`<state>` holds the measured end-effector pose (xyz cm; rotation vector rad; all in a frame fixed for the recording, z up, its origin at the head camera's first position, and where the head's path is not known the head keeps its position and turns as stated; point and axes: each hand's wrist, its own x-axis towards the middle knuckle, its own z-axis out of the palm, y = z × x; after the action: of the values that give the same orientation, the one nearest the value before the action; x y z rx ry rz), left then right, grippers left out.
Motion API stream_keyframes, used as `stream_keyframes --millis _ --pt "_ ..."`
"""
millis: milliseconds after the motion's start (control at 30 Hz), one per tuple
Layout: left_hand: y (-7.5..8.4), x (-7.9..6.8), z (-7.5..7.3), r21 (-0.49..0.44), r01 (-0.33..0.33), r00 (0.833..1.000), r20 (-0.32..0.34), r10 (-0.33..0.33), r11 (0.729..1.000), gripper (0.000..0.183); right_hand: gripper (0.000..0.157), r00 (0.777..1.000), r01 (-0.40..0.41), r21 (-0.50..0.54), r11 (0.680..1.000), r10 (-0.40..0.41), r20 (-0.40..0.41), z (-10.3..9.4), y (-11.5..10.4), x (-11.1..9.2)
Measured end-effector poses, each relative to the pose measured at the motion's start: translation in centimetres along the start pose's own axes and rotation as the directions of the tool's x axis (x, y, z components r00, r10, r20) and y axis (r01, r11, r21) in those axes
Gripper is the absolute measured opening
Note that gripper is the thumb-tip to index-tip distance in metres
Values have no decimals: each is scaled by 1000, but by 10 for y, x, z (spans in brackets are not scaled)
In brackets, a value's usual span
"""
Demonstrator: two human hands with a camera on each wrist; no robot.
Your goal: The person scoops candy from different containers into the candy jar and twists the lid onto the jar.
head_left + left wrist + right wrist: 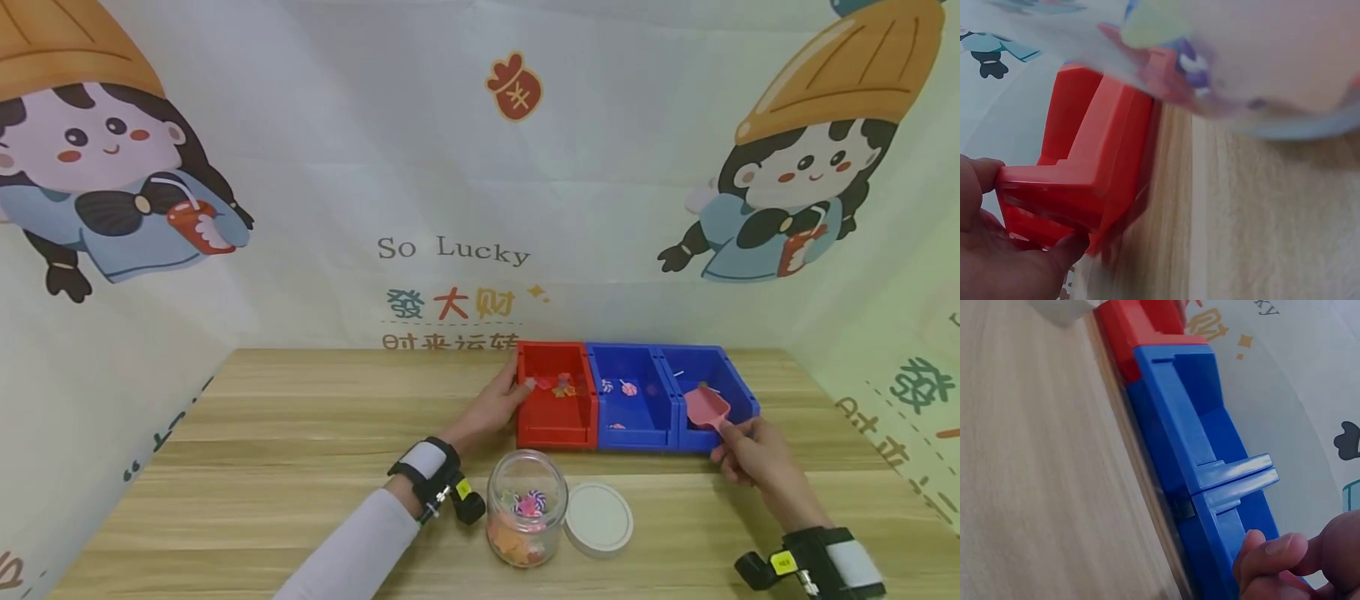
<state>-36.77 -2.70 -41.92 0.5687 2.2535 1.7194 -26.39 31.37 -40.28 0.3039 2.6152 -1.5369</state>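
My left hand grips the left wall of a red bin, thumb over the rim; the left wrist view shows the fingers pinching the wall. Small colourful pieces lie in that bin. At the far right, my right hand holds a pink scoop by its handle, the scoop's pan over the right blue bin. A few thin sticks show in that bin, partly hidden by the scoop. Between them, the middle blue bin holds several swirl lollipop pieces. In the right wrist view the scoop is mostly hidden behind curled fingers.
A clear open jar with colourful pieces in it stands in front of the red bin. Its white lid lies to its right on the wooden table. A printed cloth hangs behind the bins.
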Motion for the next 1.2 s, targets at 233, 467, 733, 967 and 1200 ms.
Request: stream_keyframes --millis 233,467,733,967,1200 --pt "1 -4 -4 15 5 1000 -3 -5 1000 66 37 999 -51 -23 998 51 -13 2 -2 0" --pt "1 -4 -6 10 -13 1000 10 13 1000 66 46 999 6 -108 994 -11 -52 4 -7 -1" --pt "5 -28 -19 101 9 997 -72 -2 995 65 55 921 111 -670 734 -329 -207 4 -33 -38" --pt "12 -80 -28 62 -51 996 -66 55 997 60 34 781 423 -736 528 -624 1 48 -59 -69" --pt "13 -136 -20 108 -120 988 111 108 987 62 57 781 587 -678 442 -529 332 94 -60 -78"
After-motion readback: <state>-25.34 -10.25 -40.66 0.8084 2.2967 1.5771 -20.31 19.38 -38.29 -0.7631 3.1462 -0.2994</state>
